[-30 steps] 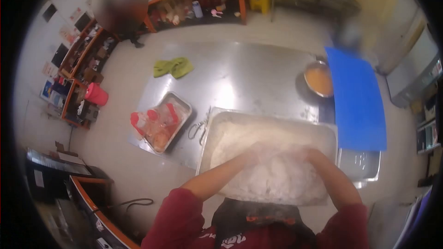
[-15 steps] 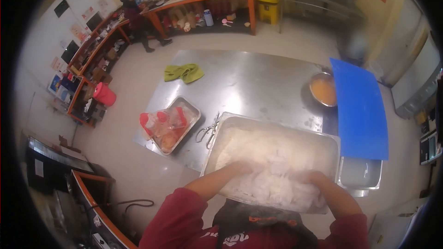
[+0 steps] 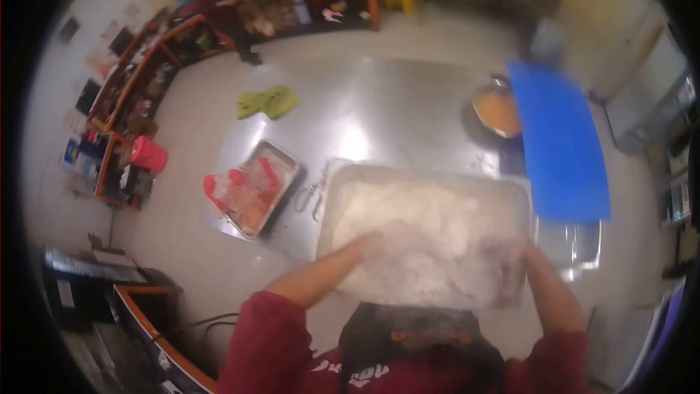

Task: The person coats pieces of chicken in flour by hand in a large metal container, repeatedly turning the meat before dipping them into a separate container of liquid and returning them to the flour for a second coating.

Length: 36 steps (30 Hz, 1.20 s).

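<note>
A large metal tray (image 3: 430, 170) of white flour (image 3: 394, 201) lies at the near edge of the steel table, right in front of me. My left hand (image 3: 386, 243) is in the flour on the left, and my right hand (image 3: 512, 254) is by the tray's right side. Both are floury and smeared by motion, so their fingers cannot be made out. Between them lie pale, flour-covered lumps (image 3: 430, 270), too blurred to name. Left of the tray are metal scissors or tongs (image 3: 310, 197) and a smaller tray (image 3: 290, 175) with red-marked plastic bags (image 3: 248, 190).
A green cloth (image 3: 267, 102) lies on the steel table (image 3: 343, 95). Toward the right stand a bowl of orange liquid (image 3: 497, 113), a blue board (image 3: 561, 146) and another metal pan (image 3: 569, 241). A person (image 3: 219, 11) is near the far counter; a pink bucket (image 3: 149, 154) stands left.
My hands have moved farther apart in the tray, the right one toward its right side. The view has shifted, and the person at the back is at a different spot along the counter.
</note>
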Tool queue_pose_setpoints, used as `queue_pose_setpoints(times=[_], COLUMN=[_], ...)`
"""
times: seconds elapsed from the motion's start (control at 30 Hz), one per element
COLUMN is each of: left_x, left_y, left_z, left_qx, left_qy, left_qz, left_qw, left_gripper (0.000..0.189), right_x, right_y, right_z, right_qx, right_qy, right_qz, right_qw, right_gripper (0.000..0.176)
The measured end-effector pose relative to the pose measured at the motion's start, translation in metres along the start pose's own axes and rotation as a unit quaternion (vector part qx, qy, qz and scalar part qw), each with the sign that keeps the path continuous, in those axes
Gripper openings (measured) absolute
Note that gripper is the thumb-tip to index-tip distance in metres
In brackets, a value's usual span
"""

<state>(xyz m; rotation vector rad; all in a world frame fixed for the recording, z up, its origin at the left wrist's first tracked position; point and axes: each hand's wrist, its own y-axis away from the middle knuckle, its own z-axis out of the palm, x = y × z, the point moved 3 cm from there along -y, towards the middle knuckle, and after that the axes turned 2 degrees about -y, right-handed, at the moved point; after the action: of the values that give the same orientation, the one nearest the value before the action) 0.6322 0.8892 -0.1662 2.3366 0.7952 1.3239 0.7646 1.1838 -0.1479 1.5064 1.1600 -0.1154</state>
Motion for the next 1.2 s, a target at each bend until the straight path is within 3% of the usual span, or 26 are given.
queue_pose_setpoints(times=[0.07,0.1,0.27,0.37,0.5,0.57,0.67,0.73,0.83,0.9,0.93,1.0,1.07,1.1,1.17,1.2], left_x=[0.007,0.005,-0.024,0.063,0.022,0.018,0.027,0.031,0.046,0.052,0.049,0.041,0.037,0.035,0.027,0.015], left_y=[0.009,0.009,0.000,0.050,0.026,0.011,-0.005,-0.019,-0.012,-0.003,0.002,0.016,0.026,0.022,-0.003,-0.026], left_z=[-0.018,-0.021,0.009,-0.020,0.013,0.034,0.054,0.060,0.046,0.034,0.025,0.003,-0.025,-0.035,-0.042,-0.036], left_qx=[-0.021,-0.020,0.020,-0.058,-0.059,-0.046,-0.013,-0.001,0.009,0.021,0.030,0.050,0.063,0.061,0.090,0.130], left_qy=[-0.272,-0.312,-0.244,-0.276,-0.082,0.084,0.356,0.424,0.421,0.432,0.410,0.296,0.035,-0.105,-0.217,-0.210], left_qz=[0.042,0.009,-0.189,-0.132,-0.166,-0.174,-0.199,-0.202,-0.188,-0.178,-0.167,-0.158,-0.188,-0.214,-0.227,-0.209], left_qw=[0.961,0.950,0.951,0.950,0.981,0.980,0.913,0.883,0.887,0.884,0.896,0.941,0.980,0.969,0.945,0.946], left_gripper=[0.046,0.047,0.048,0.049,0.057,0.057,0.056,0.056,0.055,0.055,0.054,0.052,0.050,0.049,0.048,0.049], right_x=[-0.007,-0.011,-0.008,0.001,0.010,0.005,0.003,-0.002,-0.030,-0.051,-0.056,-0.039,0.013,0.068,0.061,0.031], right_y=[0.003,-0.001,-0.027,-0.023,-0.003,0.001,-0.015,-0.025,0.001,0.024,0.027,0.035,0.017,-0.024,-0.052,-0.071], right_z=[-0.017,-0.017,0.014,0.033,0.052,0.067,0.081,0.084,0.058,0.034,0.026,0.015,0.005,0.007,-0.008,-0.017], right_qx=[0.029,0.035,0.016,-0.009,-0.028,-0.019,-0.004,-0.006,-0.013,-0.004,0.000,0.041,0.109,0.155,0.237,0.237], right_qy=[0.049,0.080,0.126,0.077,-0.122,-0.244,-0.335,-0.361,-0.270,-0.083,0.013,-0.020,-0.111,-0.185,-0.141,-0.048], right_qz=[0.052,0.087,0.141,0.134,0.096,0.067,0.001,-0.057,0.019,0.087,0.117,0.055,0.004,-0.014,0.014,0.060], right_qw=[0.997,0.992,0.982,0.988,0.988,0.967,0.942,0.931,0.962,0.993,0.993,0.997,0.988,0.970,0.961,0.969], right_gripper=[0.064,0.064,0.062,0.061,0.060,0.060,0.061,0.064,0.066,0.065,0.065,0.062,0.059,0.057,0.054,0.056])
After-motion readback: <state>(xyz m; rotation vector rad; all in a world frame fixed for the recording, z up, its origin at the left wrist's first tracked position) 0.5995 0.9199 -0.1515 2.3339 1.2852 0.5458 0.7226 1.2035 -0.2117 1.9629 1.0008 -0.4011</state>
